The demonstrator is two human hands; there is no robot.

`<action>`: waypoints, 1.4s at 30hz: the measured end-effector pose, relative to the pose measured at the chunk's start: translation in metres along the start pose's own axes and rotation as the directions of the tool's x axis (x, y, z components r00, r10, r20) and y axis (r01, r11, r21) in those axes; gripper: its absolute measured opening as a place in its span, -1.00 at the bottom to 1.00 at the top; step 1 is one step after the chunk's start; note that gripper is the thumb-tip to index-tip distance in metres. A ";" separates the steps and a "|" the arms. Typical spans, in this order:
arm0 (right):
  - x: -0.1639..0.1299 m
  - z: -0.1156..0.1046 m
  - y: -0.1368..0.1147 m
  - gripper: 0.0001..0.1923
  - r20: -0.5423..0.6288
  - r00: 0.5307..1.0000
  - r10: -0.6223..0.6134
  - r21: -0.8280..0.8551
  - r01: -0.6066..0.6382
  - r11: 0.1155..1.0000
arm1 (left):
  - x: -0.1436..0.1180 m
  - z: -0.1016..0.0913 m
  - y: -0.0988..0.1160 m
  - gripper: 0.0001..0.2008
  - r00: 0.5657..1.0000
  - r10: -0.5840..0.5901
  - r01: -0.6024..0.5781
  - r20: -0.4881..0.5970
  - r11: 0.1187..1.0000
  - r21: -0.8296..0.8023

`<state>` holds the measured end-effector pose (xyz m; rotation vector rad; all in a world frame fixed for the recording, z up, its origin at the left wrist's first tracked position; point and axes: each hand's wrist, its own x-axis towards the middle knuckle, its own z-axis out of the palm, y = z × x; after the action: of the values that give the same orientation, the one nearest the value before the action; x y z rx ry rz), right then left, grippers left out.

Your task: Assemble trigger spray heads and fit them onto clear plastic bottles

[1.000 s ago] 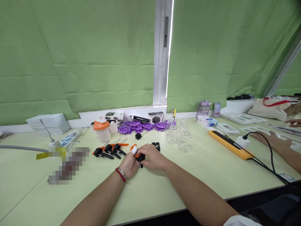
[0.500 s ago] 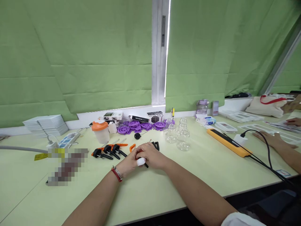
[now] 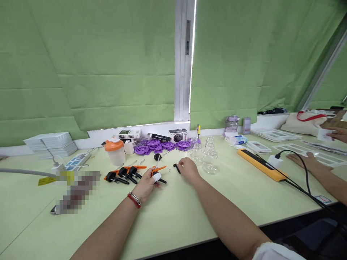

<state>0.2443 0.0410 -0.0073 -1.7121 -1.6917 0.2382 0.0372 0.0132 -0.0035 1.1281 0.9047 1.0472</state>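
Observation:
My left hand (image 3: pixel 148 185), with a white wrap on its thumb, is closed around a black-and-orange lever top (image 3: pixel 159 169). A thin metal stem points up from it and a black handle sticks out to the right. To the right, my right hand (image 3: pixel 189 169) is low over the table, its fingertips closed at a small black part (image 3: pixel 176 168); the hand hides some of that part. Left of my left hand lie several similar lever tops (image 3: pixel 123 172) in black and orange. A black ball-shaped knob (image 3: pixel 157 157) with a metal stem lies behind my hands.
Several clear glass bottles (image 3: pixel 210 167) stand behind my right hand. Purple wheel-shaped pieces (image 3: pixel 154 145) lie by the wall, near an orange-lidded cup (image 3: pixel 116 157). On the right are a yellow-orange power strip (image 3: pixel 260 165) with cables and another person's hand (image 3: pixel 309 161).
My hands were together and are now apart. My right hand has moved back and right to the small black part. The lever top in my left hand now shows more fully.

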 end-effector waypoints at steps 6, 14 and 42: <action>0.003 0.016 0.009 -0.85 0.000 0.999 0.034 -0.222 -0.033 0.974 | 0.002 -0.002 0.003 -0.70 0.994 0.041 -0.049 -0.099 0.996 -0.080; 0.002 0.023 0.007 -0.85 0.031 0.999 0.013 -0.330 -0.002 0.944 | 0.005 -0.006 0.003 -0.66 0.995 0.010 -0.023 -0.103 0.991 -0.132; -0.020 0.014 -0.017 -0.87 0.259 0.928 -0.268 0.249 0.204 0.947 | 0.007 -0.014 0.000 -0.45 0.989 0.122 -0.132 -0.085 0.984 -0.118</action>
<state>0.2202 0.0253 -0.0145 -1.3450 -1.9847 0.5626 0.0257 0.0233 -0.0071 1.0578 0.8253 1.2424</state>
